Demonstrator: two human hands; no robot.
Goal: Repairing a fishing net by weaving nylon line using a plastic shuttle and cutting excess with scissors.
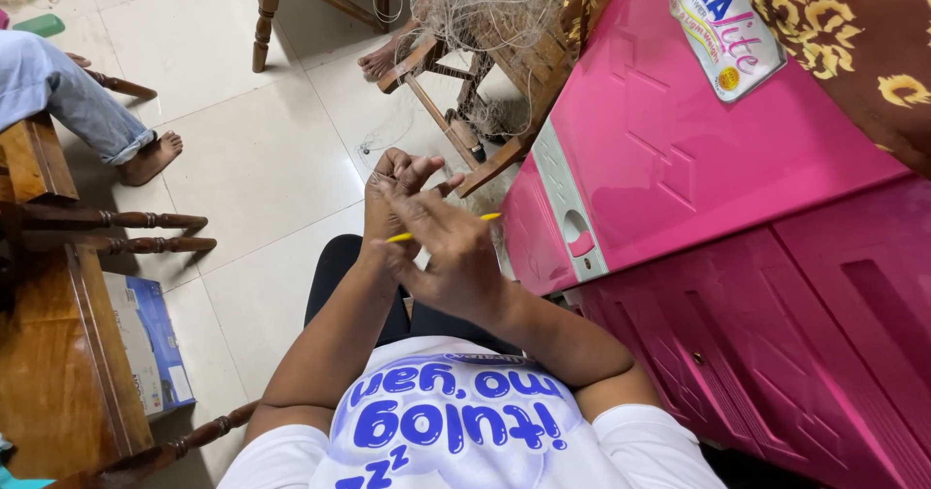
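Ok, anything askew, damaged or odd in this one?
Little stands out. A tangled heap of fishing net drapes over a wooden chair, loose strands trailing toward the right hand and left hand. The right hand holds a yellow netting needle. A blue box lies on the floor, tipped against the wooden furniture.

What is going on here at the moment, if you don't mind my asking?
A seated person works on fine fishing net with both hands raised in front of the chest. The right hand holds a thin yellow needle, while the left hand pinches the mesh. The net trails up to a heap on a wooden chair. A pink plastic cabinet stands to the right, and another person's bare foot rests on the tiled floor.
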